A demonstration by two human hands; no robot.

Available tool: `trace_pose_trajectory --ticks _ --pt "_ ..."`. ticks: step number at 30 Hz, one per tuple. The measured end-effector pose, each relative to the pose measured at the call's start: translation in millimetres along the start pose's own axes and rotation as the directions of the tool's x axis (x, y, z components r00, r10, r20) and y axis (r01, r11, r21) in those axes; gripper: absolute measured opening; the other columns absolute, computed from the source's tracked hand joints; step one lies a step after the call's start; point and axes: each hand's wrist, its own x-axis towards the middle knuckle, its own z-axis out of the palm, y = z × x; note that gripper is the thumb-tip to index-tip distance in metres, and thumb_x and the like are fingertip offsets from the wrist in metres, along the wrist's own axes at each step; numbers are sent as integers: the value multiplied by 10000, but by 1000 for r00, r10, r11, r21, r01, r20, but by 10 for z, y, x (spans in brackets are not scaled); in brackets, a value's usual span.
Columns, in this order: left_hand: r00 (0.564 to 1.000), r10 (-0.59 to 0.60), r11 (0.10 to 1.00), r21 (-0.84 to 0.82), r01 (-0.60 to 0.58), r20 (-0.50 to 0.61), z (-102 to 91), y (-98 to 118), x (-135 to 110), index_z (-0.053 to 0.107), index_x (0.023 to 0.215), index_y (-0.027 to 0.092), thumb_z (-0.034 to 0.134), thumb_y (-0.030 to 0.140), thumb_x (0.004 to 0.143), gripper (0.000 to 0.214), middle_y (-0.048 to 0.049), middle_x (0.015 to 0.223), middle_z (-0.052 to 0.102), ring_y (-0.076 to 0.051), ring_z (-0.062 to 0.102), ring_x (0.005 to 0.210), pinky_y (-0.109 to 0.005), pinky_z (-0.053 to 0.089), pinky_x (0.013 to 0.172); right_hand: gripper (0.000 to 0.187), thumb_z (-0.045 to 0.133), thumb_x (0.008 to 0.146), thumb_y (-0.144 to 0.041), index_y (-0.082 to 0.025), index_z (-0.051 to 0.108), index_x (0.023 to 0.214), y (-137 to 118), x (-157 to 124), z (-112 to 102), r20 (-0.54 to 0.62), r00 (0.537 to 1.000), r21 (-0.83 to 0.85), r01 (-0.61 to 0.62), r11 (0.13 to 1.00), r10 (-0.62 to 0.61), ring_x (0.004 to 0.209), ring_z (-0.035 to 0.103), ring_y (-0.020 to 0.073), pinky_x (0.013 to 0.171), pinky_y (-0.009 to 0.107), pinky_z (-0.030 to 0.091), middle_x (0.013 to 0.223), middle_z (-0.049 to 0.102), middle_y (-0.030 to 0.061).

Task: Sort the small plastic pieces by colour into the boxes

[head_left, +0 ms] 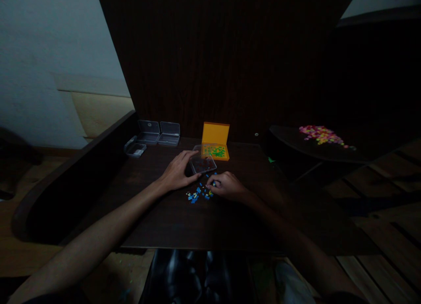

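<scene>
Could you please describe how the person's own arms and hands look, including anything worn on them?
The left hand and the right hand wear no gloves. Both forearms are bare, and no watch or bracelet can be seen. At the bottom edge, what seem to be dark sleeves just show. The picture is too dark for finer details.

The small pieces are blue, white and yellow, one case orange, its bits green.

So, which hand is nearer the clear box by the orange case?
Left hand, against the clear box on its left; the right hand is apart, nearer the person, at blue pieces.
</scene>
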Motion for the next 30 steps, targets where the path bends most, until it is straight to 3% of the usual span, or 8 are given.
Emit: trace_pose_trajectory --ticks 5,14,19,30 --pt "1000 0 1000 -12 0 -1 -1 -7 2 379 1361 207 676 367 785 668 -124 1298 512 -283 525 1209 -464 461 1012 143 602 824 -265 -175 707 862 46 2 14 -16 999 51 48 998 -47 494 437 72 536 193 293 552 523 -57" --pt "1000 28 1000 -7 -28 15 6 36 0 393 1352 193 670 390 788 658 -133 1300 520 -288 520 1216 -461 459 1015 286 512 886 -391 -143 654 880 100 -6 -93 -221 975 225 42 973 9 471 354 78 482 205 259 510 402 -75" --pt "998 53 998 13 -54 34 9 117 0 397 1354 185 670 381 788 658 -140 1286 527 -290 524 1208 -450 459 1013 279 509 890 -389 -151 654 873 113 -5 -144 -301 953 180 24 983 32 473 369 78 498 204 269 512 436 -68" --pt "992 97 995 5 -98 86 63 238 -12 385 1380 218 663 366 790 668 -131 1319 514 -297 515 1211 -462 450 1009 188 537 873 -313 -201 687 888 54 -8 -137 -281 956 -41 -98 994 83 507 474 87 535 197 282 576 556 -44"
